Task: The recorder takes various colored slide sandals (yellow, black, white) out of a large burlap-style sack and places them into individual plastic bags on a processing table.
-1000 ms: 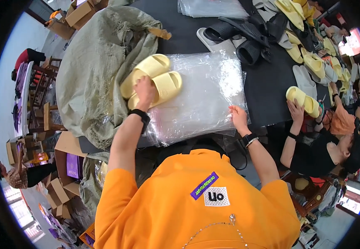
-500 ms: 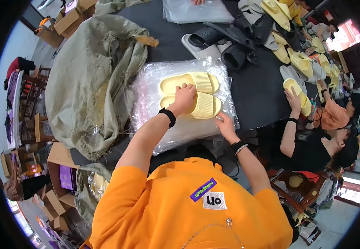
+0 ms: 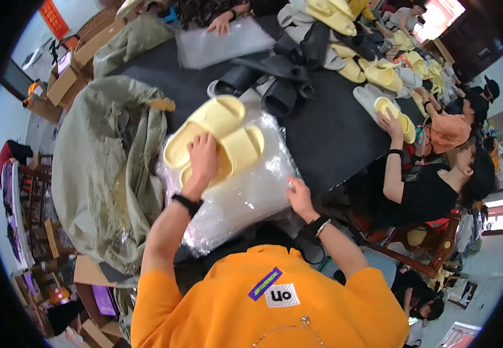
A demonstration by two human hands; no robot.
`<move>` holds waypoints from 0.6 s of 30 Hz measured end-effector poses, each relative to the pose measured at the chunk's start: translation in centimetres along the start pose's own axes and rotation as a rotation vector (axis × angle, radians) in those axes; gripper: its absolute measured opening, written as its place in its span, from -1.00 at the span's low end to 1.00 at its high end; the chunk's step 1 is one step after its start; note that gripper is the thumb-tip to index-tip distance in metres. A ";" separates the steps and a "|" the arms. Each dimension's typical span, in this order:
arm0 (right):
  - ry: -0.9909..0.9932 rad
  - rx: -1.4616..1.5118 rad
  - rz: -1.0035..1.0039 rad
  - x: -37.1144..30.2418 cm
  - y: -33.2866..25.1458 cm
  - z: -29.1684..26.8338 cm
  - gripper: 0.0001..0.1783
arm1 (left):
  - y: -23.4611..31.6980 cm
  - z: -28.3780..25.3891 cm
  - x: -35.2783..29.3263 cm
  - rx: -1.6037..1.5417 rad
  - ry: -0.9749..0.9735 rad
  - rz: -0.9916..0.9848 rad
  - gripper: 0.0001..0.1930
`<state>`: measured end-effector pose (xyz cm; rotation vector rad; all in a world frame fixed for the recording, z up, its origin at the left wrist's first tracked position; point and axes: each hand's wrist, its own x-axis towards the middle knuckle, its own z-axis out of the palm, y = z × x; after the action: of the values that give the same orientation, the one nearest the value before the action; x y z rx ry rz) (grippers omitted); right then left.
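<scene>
A pair of pale yellow slide sandals (image 3: 242, 148) lies at a slant over a stack of clear plastic bags (image 3: 240, 197) on the black tabletop. My left hand (image 3: 204, 156) is closed on the pair where the two slides meet, its fingers curled over their inner edges. Part of the nearer slide is hidden under this hand. At the right edge of the bag stack is my right hand (image 3: 300, 198), with thumb and fingers drawn together in a pinch. Whatever is between those fingertips is too small to make out.
A grey-green woven sack (image 3: 109, 168) bulges left of the bags. Black slides (image 3: 280, 95) are piled behind, and yellow and grey ones (image 3: 382, 75) at far right. Another person's hand (image 3: 221, 24) rests on flat clear bags. A co-worker (image 3: 431, 180) handles a yellow slide at right.
The yellow slides have turned from level to slanting, and the farther one now overlaps the other. My left hand has moved with them. My right hand stays by the bag stack's edge.
</scene>
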<state>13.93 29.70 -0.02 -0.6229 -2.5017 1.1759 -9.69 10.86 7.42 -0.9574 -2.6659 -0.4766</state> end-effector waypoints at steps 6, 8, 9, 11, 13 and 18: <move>-0.054 -0.031 -0.087 0.1 0.6 -0.3 -0.60 | -0.8 2.3 -9.5 -0.124 -0.130 -0.068 -0.78; -0.082 -0.252 -0.027 0.0 -1.9 -1.3 -0.59 | -1.3 2.8 -11.9 -0.203 -0.076 -0.138 -0.82; -0.021 -0.484 -0.087 0.1 -3.4 -1.1 -0.59 | -2.4 3.5 -12.9 -0.202 -0.046 -0.099 -0.82; -0.047 -0.401 -0.291 1.3 -0.2 0.9 -0.49 | -1.9 3.9 -12.9 -0.150 -0.067 -0.113 -0.82; -0.299 -0.656 -0.536 0.8 -4.0 0.6 -0.33 | -2.5 3.5 -13.1 -0.145 -0.122 -0.100 -0.82; -0.521 -0.556 -0.180 0.3 -1.5 2.1 -0.16 | -4.9 2.6 -12.2 -0.148 -0.114 0.022 -0.83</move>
<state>12.40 27.62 -0.08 -0.2075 -3.2828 0.6203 -4.13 1.44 -0.32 -1.0848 -2.7492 -0.6399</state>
